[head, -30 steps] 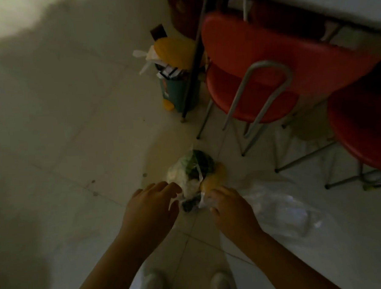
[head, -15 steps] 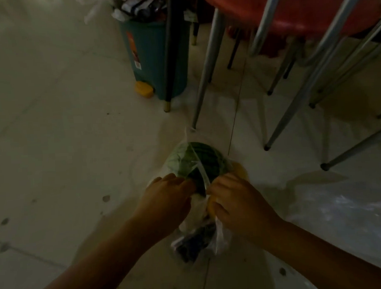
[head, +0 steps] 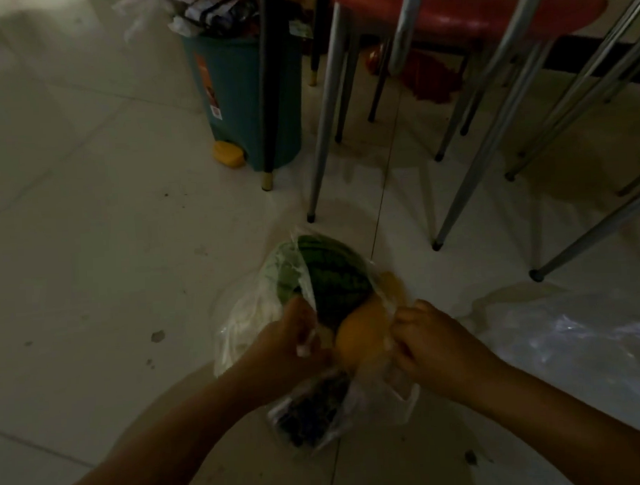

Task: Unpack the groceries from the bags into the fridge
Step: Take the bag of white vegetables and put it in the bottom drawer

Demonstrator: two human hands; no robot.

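Observation:
A clear plastic grocery bag (head: 241, 320) lies on the tiled floor in dim light. Inside it sit a striped green watermelon (head: 335, 278), an orange-yellow fruit (head: 360, 336) and a dark packet (head: 312, 413) nearest me. My left hand (head: 290, 344) pinches the bag's left edge. My right hand (head: 431, 340) grips the bag's right edge, and the bag mouth is spread between the two hands.
A teal pedal bin (head: 244, 94) full of rubbish stands behind the bag. Metal legs (head: 320, 131) of a red chair (head: 484, 7) and a black table leg (head: 266, 89) come down close behind it. Another clear bag (head: 576, 351) lies flat on the right.
My hands have moved apart and pulled the bag's mouth open, so the watermelon and the orange-yellow fruit show more. The camera has come closer to the floor.

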